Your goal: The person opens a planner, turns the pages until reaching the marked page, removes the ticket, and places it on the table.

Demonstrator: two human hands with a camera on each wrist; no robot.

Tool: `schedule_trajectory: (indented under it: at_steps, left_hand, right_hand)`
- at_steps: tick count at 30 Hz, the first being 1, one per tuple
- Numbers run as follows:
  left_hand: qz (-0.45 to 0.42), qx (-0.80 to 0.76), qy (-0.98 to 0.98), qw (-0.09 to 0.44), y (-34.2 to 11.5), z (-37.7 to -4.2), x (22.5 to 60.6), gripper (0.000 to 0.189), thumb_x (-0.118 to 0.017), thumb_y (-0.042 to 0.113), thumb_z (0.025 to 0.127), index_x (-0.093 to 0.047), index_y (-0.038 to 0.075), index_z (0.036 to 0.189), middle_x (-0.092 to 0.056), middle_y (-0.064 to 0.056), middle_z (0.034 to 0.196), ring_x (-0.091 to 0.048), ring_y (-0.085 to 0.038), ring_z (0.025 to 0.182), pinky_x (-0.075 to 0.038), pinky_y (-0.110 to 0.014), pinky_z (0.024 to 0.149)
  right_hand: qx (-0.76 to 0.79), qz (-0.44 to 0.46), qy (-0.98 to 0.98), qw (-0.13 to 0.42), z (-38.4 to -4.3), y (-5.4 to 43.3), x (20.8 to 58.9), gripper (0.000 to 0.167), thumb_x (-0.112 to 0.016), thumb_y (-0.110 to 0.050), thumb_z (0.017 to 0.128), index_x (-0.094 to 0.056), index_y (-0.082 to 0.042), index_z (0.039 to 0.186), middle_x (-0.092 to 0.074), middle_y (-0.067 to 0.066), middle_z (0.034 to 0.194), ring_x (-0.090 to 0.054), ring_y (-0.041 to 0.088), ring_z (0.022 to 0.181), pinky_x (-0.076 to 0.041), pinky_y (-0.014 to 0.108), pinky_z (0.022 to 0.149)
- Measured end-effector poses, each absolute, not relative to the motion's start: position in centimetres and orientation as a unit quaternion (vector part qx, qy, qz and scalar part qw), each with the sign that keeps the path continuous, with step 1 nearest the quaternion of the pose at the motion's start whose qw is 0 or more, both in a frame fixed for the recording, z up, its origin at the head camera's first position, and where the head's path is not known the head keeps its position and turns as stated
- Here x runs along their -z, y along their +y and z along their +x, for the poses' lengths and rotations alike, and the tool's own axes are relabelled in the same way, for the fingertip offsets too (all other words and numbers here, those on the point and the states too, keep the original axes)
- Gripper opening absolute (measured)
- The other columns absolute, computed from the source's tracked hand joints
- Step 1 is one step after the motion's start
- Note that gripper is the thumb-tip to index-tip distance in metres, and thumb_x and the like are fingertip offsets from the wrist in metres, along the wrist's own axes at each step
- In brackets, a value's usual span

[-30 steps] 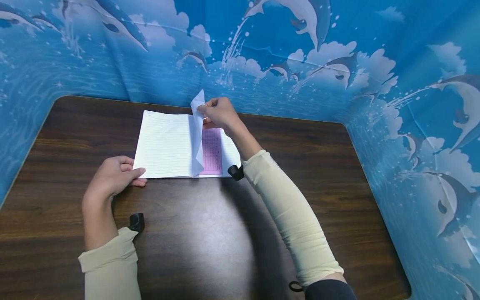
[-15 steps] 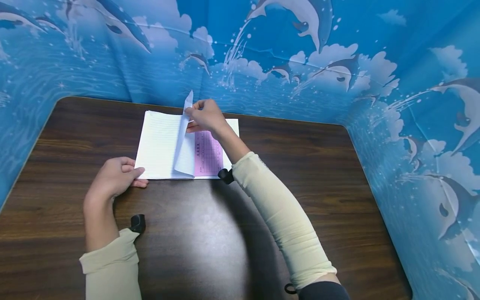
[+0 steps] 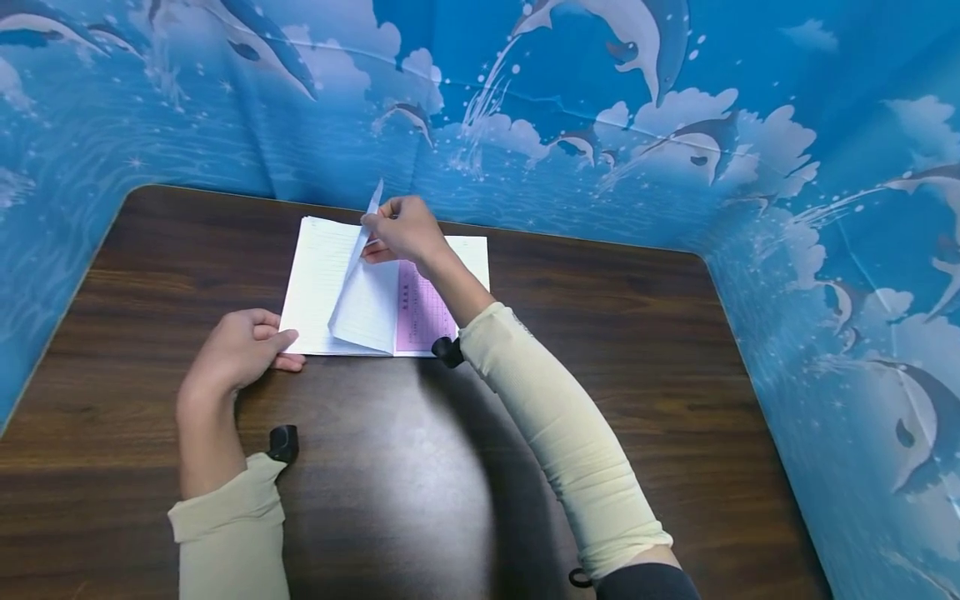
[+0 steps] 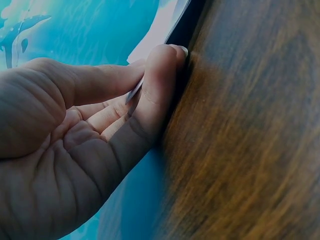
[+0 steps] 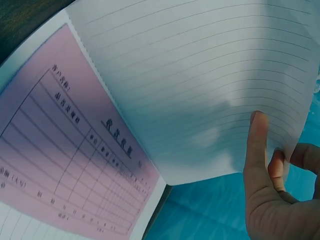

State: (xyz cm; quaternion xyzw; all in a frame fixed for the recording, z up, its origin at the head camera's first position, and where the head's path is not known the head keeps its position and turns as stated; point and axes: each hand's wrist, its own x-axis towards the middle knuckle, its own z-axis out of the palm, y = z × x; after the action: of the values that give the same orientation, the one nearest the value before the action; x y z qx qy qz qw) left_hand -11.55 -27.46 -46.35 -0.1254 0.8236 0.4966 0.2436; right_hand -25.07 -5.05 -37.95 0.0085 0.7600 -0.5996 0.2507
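An open notebook [image 3: 311, 279] with ruled white pages lies on the table. At its near left corner, my left hand [image 3: 242, 346] pinches the edge between thumb and fingers; the left wrist view shows this hand [image 4: 95, 120] close up. My right hand [image 3: 407, 231] holds the top of a lifted page [image 3: 369, 312], which stands tilted over the left side. In the right wrist view, the thumb and a finger of this hand [image 5: 272, 195] pinch the ruled page's edge. A pink printed form [image 3: 420, 304] lies on the right side, partly hidden by the right forearm.
The dark wood-grain table [image 3: 637, 375] extends around the notebook. A blue dolphin-patterned cloth [image 3: 315, 150] hangs along its back and right side. Near the front, a small black loop [image 3: 579, 577] shows beside the right sleeve.
My right hand has moved left with the lifted page, which leans further over the left side. More of the pink form shows. The left hand keeps its hold on the corner.
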Motion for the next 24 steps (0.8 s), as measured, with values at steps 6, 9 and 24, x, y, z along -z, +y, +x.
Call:
schedule_trajectory:
  at_steps: [6, 9, 24]
  left_hand:
    - [-0.131, -0.500, 0.822, 0.239, -27.5, -11.4, 46.3, 0.052, -0.053, 0.018, 0.114, -0.039, -0.015, 0.152, -0.081, 0.002, 0.088, -0.080, -0.010, 0.077, -0.037, -0.065, 0.117]
    - [-0.132, -0.506, 0.819, 0.238, -27.5, -11.4, 46.4, 0.053, -0.052, 0.018, 0.114, -0.038, -0.016, 0.152, -0.082, 0.000, 0.089, -0.080, -0.010, 0.078, -0.038, -0.064, 0.117]
    - [-0.131, -0.515, 0.815, 0.231, -27.4, -11.3, 46.4, 0.071, -0.030, 0.039, 0.118, -0.027, -0.019, 0.159, -0.082, -0.004, 0.081, -0.080, -0.008, 0.076, -0.023, -0.069, 0.125]
  right_hand:
    - [0.569, -0.005, 0.781, 0.257, -24.9, -6.4, 38.6, 0.018, -0.062, -0.014, 0.110, -0.057, -0.004, 0.096, -0.074, 0.015, 0.107, -0.082, 0.029, 0.092, -0.066, 0.032, 0.083]
    - [0.542, -0.016, 0.801, 0.252, -24.8, -7.0, 39.2, 0.021, -0.063, -0.016, 0.110, -0.056, -0.006, 0.094, -0.077, 0.017, 0.111, -0.082, 0.028, 0.099, -0.065, 0.032, 0.086]
    - [0.391, -0.106, 0.894, 0.191, -24.1, -9.0, 42.7, 0.018, -0.067, -0.023, 0.106, -0.071, -0.009, 0.097, -0.068, -0.001, 0.088, -0.057, 0.009, 0.079, -0.043, 0.020, 0.069]
